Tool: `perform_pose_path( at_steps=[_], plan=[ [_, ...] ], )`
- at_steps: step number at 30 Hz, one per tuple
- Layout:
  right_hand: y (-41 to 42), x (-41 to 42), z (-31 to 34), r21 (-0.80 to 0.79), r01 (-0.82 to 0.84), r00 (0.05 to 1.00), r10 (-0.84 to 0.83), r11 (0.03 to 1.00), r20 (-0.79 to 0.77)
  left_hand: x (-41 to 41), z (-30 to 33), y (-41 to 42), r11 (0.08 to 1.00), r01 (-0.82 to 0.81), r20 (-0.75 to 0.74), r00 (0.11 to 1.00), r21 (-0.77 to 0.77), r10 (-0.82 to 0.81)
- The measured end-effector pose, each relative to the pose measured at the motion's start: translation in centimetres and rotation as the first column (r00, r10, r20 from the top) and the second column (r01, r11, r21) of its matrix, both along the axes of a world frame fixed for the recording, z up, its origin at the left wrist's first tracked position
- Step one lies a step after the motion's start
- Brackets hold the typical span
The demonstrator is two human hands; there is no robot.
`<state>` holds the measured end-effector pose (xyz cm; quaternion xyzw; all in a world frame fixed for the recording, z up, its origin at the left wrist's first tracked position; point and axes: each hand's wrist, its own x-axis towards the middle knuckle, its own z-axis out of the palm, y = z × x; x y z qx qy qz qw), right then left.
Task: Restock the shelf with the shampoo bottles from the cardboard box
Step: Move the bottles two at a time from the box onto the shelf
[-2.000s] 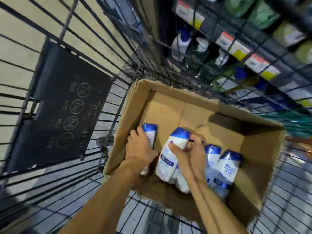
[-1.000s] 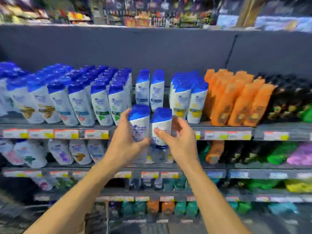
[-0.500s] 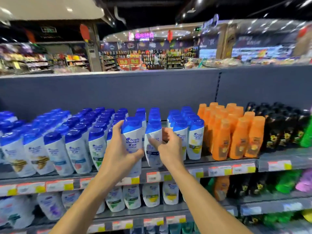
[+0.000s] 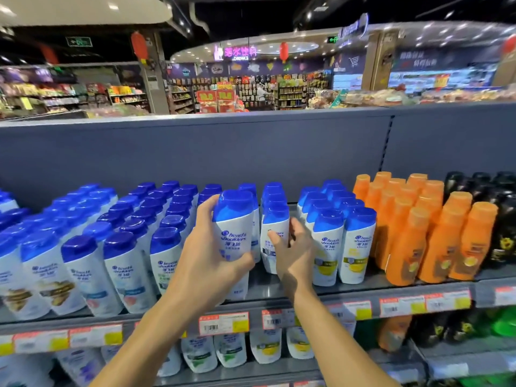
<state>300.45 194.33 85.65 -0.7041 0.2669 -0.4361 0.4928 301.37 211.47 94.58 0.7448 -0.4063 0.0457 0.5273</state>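
My left hand (image 4: 206, 263) grips a white shampoo bottle with a blue cap (image 4: 234, 219), held upright just above the front of the shelf (image 4: 268, 287). My right hand (image 4: 296, 255) is wrapped around a second white and blue bottle (image 4: 275, 222), thumb on its front and fingers behind it. That bottle stands at the front of a narrow row on the shelf. The cardboard box is out of view.
Rows of blue-capped bottles (image 4: 125, 247) fill the shelf on the left, and yellow-label ones (image 4: 329, 241) stand just right of my right hand. Orange bottles (image 4: 418, 233) and black bottles (image 4: 502, 219) follow. Price tags (image 4: 223, 324) line the edge. More bottles (image 4: 231, 350) sit below.
Both hands lifted a bottle each out of the cardboard box and carried them up to the shelf. The right bottle has moved into its row; the left one has come closer to the shelf.
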Motion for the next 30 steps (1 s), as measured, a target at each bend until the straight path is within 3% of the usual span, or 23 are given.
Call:
perform_pose_path(
  at_steps=[8, 16, 20, 22, 24, 26, 30],
  plan=[
    [1.7, 0.0, -0.6, -0.037, -0.025, 0.992, 0.030, 0.999, 0.127, 0.3, 0.3, -0.5, 1.000, -0.007, -0.006, 1.000, -0.001, 0.007],
    [0.6, -0.8, -0.8, -0.079, -0.078, 0.992, 0.085, 0.994, 0.088, 1.0, 0.4, -0.9, 0.996, 0.015, 0.011, 1.000, 0.087, -0.016],
    [2.0, -3.6, -2.1, -0.167, -0.066, 0.995, 0.052, 0.984, -0.083, 1.2, 1.2, -1.6, 0.994, 0.004, 0.092, 0.996, 0.111, -0.014],
    [2.6, -5.2, -3.9, -0.341, -0.074, 0.973, -0.007, 0.937, -0.231, 1.5, 1.7, -2.1, 0.992, -0.012, 0.138, 0.990, 0.126, -0.005],
    [2.4, -6.5, -5.9, -0.537, -0.151, 0.893, -0.119, 0.830, -0.434, 2.0, 2.1, -2.9, 0.983, -0.051, 0.184, 0.983, 0.178, 0.018],
    [1.7, -7.2, -6.9, -0.610, -0.220, 0.786, -0.232, 0.761, -0.573, 2.6, 2.5, -3.8, 0.967, -0.068, 0.200, 0.980, 0.247, 0.017],
    [0.4, -7.4, -7.6, -0.674, -0.238, 0.724, -0.334, 0.700, -0.603, 4.0, 2.7, -5.7, 0.917, -0.064, 0.203, 0.979, 0.393, -0.019]
  ],
)
